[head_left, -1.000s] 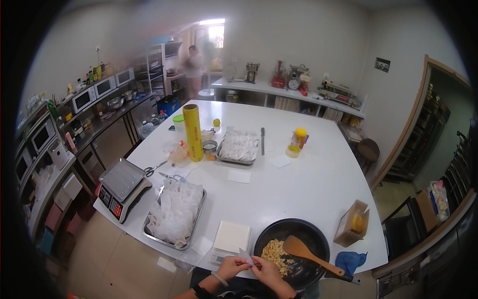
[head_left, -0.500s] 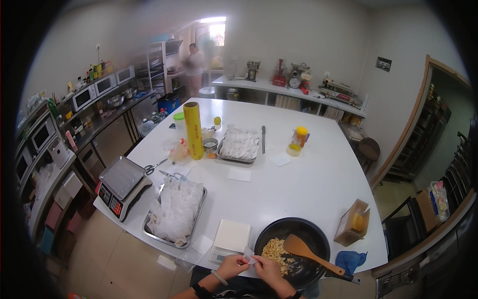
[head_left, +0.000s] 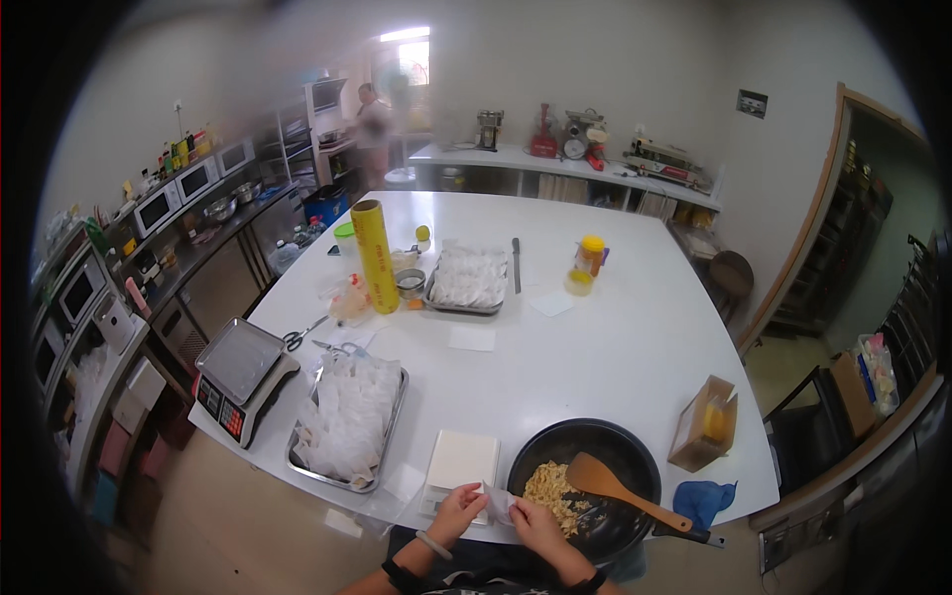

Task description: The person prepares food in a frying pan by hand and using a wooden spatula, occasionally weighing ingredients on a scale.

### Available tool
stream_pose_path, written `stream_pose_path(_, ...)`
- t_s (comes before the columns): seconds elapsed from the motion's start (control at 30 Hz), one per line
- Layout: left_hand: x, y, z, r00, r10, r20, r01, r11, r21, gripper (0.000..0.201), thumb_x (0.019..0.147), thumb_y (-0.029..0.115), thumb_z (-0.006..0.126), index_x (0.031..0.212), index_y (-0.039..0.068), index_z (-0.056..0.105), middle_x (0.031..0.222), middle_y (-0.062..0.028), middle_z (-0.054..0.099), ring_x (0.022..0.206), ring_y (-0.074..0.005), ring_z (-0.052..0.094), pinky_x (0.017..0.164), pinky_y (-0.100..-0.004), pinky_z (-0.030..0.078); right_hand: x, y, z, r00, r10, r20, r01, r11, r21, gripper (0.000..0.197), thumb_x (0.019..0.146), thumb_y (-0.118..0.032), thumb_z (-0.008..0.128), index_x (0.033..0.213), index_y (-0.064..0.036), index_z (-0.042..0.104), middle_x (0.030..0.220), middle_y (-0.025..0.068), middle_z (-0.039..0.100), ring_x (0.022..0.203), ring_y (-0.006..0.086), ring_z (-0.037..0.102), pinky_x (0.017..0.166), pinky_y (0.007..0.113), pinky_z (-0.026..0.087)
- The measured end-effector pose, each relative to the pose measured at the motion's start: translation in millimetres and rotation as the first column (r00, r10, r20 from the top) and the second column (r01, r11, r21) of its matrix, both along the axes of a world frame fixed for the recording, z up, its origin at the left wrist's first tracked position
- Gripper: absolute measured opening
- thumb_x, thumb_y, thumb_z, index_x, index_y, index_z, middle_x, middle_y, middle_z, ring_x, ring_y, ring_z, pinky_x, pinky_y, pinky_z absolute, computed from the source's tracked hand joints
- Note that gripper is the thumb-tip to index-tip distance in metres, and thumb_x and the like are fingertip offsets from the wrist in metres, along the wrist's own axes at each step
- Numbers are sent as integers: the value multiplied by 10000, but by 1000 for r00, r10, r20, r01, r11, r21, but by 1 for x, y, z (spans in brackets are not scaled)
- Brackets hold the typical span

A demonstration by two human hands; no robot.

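White table (head_left: 605,367), paper (head_left: 499,505) slanted up-left

Thin white wrapper (head_left: 499,505): edges partly covered by left grip (head_left: 460,510) and right grip (head_left: 536,525); any contents indiscernible.
Forearms (head_left: 567,563): cut off at lower edge.
Wok (head_left: 635,461): interior partly hidden beneath wooden spatula (head_left: 595,477); chopped food (head_left: 545,491) too small to identify.
Compact white scale (head_left: 464,457): near end partly covered by left grip.
White-wrapped bundles (head_left: 347,421), near tray (head_left: 390,436): contents hidden.
Distant person (head_left: 372,139): blurred.
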State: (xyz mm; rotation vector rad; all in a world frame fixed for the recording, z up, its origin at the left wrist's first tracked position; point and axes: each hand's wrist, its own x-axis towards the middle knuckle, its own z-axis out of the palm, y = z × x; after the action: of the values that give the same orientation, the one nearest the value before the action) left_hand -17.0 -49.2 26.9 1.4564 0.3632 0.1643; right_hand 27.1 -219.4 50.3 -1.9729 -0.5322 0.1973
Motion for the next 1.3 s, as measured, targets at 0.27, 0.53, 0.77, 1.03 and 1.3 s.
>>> stream_pose_path(0.27, -5, 4, 10, 986, -117, -118, 100, 985, -140, 292, 872, 218, 617, 1076, 16, 564, 874, -7, 613, 758, -72, 553, 683, -208, 431, 2, -5, -9, 996, 24, -87, -17, 996, 86, 206, 890, -188, 519, 931, -7, 609, 681, 149, 584, 640, 234, 575, 575, 330, 446)
stream_pose_path(0.53, -7, 9, 8, 978, -180, -106, 116, 889, -444, 179, 859, 138, 630, 998, 31, 591, 869, -12, 622, 747, -87, 564, 695, -214, 445, 5, -25, -5, 989, 44, -140, -17, 981, 195, 188, 875, -168, 544, 833, 9, 591, 608, 93, 544, 556, 138, 521, 527, 292, 411)
stream_pose_path(0.77, 5, -15, 30, 983, -154, -94, 145, 985, -97, 109, 859, 113, 631, 934, 39, 603, 817, 5, 605, 695, -68, 546, 656, -189, 439, 12, -40, -43, 952, 141, -271, -74, 967, 243, 157, 785, -141, 574, 816, 5, 624, 563, 88, 553, 518, 129, 529, 492, 294, 405)
stream_pose_path(1.03, 1, -19, 47, 860, -329, 391, -39, 720, 693, 292, 781, 128, 681, 1041, 34, 587, 1034, -108, 586, 974, -236, 557, 835, -326, 437, 7, -49, -18, 980, 2, -198, 11, 998, 66, 143, 760, -92, 584, 826, 16, 651, 590, 36, 583, 512, 106, 513, 482, 274, 403)
stream_pose_path(1.3, -36, -24, 44, 760, -506, 408, 140, 740, 658, 338, 792, 159, 661, 1114, 68, 611, 1254, -140, 453, 1175, -311, 425, 971, -408, 342, -14, -19, -7, 852, 247, -461, 3, 879, 476, 222, 782, -5, 560, 991, 32, 626, 863, 91, 642, 748, 150, 609, 625, 241, 475)
